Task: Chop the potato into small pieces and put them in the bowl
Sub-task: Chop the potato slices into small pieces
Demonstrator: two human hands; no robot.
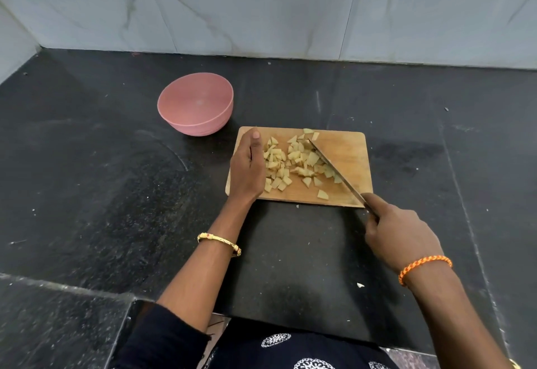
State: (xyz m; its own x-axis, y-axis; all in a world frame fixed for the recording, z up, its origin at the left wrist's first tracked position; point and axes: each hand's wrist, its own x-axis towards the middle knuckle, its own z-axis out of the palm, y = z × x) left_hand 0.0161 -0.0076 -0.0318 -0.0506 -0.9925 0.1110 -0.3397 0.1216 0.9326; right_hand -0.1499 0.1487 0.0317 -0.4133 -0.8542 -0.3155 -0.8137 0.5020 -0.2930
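Observation:
Small pale potato pieces [293, 164] lie spread over a wooden chopping board [345, 148] in the middle of the counter. My left hand [245, 168] stands on its edge on the board's left side, fingers straight, touching the left flank of the pile. My right hand [398, 232] grips the handle of a knife [334, 169] at the board's near right corner. The blade runs diagonally along the right side of the pieces. A pink bowl [196, 104] stands behind and left of the board, nothing visible inside.
The black stone counter [101, 165] extends all round the board, with a marble-tiled wall [261, 5] at the back. A small potato scrap [360, 285] lies on the counter near my right forearm. The counter's front edge runs just before my body.

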